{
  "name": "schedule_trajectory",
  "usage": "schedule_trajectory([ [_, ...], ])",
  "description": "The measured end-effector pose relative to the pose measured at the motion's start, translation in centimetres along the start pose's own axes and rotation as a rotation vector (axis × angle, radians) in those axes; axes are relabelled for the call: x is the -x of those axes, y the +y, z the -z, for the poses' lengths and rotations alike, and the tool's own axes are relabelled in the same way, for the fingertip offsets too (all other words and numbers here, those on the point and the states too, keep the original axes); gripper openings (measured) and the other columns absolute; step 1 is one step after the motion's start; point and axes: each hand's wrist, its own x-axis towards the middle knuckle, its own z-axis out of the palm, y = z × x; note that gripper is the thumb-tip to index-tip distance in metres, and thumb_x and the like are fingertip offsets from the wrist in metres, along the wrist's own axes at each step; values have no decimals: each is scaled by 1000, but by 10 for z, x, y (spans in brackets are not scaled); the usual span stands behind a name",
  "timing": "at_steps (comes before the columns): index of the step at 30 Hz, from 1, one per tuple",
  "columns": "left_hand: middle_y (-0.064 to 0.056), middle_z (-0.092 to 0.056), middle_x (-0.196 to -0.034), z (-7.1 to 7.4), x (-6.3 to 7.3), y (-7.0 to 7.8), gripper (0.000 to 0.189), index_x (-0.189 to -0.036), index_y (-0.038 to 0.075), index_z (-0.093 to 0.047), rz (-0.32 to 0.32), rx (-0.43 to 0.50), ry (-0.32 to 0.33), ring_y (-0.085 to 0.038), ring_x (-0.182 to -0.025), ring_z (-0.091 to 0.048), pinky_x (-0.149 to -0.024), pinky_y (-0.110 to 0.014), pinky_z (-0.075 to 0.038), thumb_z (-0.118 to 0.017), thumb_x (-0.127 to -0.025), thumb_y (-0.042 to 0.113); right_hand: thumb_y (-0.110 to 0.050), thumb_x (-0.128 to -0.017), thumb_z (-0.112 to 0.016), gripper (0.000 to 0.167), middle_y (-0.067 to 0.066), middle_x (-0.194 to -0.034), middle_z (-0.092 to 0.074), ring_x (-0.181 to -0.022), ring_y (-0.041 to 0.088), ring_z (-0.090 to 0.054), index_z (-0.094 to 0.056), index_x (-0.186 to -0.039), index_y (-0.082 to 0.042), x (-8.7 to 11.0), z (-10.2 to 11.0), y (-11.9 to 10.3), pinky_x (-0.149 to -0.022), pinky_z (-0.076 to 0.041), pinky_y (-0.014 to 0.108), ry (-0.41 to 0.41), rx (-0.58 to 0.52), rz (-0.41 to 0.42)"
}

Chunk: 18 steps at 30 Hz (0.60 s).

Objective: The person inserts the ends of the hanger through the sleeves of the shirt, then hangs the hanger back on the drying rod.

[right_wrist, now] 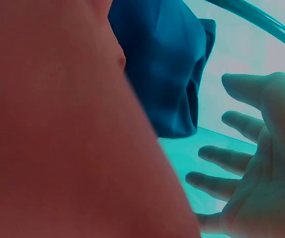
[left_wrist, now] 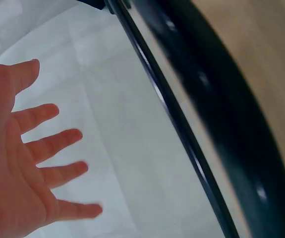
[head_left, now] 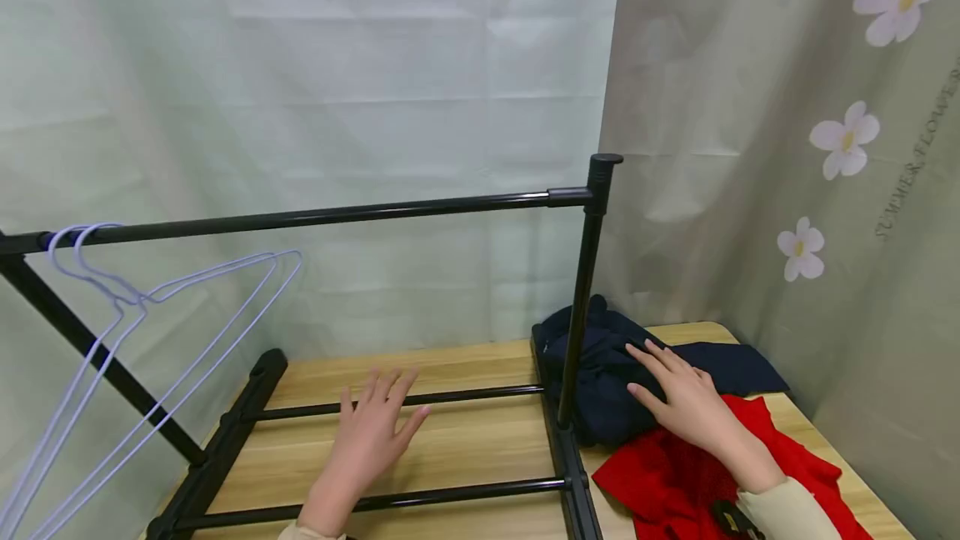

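Note:
My left hand (head_left: 367,436) hovers over the lower part of a black garment rack (head_left: 420,208), its fingers spread and holding nothing. The left wrist view shows the same hand (left_wrist: 30,163) with extended fingers, apart from the dark bars. Over the clothes at the right, my right hand (head_left: 690,402) has its fingers spread too. Beneath it lie a crumpled navy garment (head_left: 600,357) and a red garment (head_left: 675,482). In the right wrist view the hand (right_wrist: 254,168) grips nothing, with the navy garment (right_wrist: 167,69) beside it and red cloth (right_wrist: 73,129) filling the left.
Two lavender wire hangers (head_left: 142,298) hang at the left end of the rack's top bar. The rack stands on a wooden table (head_left: 480,440). White curtain (head_left: 412,90) is behind, and a flowered curtain (head_left: 712,148) borders the right side.

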Motion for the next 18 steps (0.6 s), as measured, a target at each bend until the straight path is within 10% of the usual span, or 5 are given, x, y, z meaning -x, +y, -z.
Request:
schedule_trajectory([
  [7, -11, -65, -128, -2, -14, 32, 50, -140, 13, -59, -142, 83, 29, -34, -116, -62, -96, -56, -48, -61, -100, 43, -38, -98, -65, 61, 26, -151, -43, -129, 52, -47, -47, -150, -14, 17, 17, 11, -92, -36, 74, 17, 3, -2],
  [18, -8, -66, -128, -11, -35, 83, 48, -139, 16, -59, -264, 185, -20, -28, -112, -65, -89, -47, -54, -53, -103, 47, -34, -98, -67, 60, 30, -144, -47, -125, 52, -49, -48, -147, -6, 45, 55, 40, -92, -40, 72, -20, -7, -54],
])
